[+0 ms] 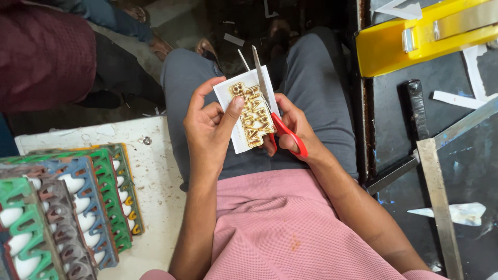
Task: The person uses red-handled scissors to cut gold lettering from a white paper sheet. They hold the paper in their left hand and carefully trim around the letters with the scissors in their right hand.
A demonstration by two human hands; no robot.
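A white paper card with raised gold lettering (249,111) sits above the person's lap, pinched in the grip of the left hand (210,129): the thumb presses its front face and the fingers curl behind its left edge. The right hand (293,129) has its fingers through the red plastic loops of a pair of scissors with steel blades (270,106), its grip closed on those handles. The blades stand slightly parted and point up, away from the body, crossing the card's right side just beside the gold letters. Below both hands lie grey trousers (321,93) and a pink ribbed shirt (280,223). Left of the left hand's grip, on a worn white desk (155,176), rests a stack of green, blue and brown perforated sheets (67,207). Right of the right hand's grip stand a yellow metal device (415,41) and a long steel bar (441,207).
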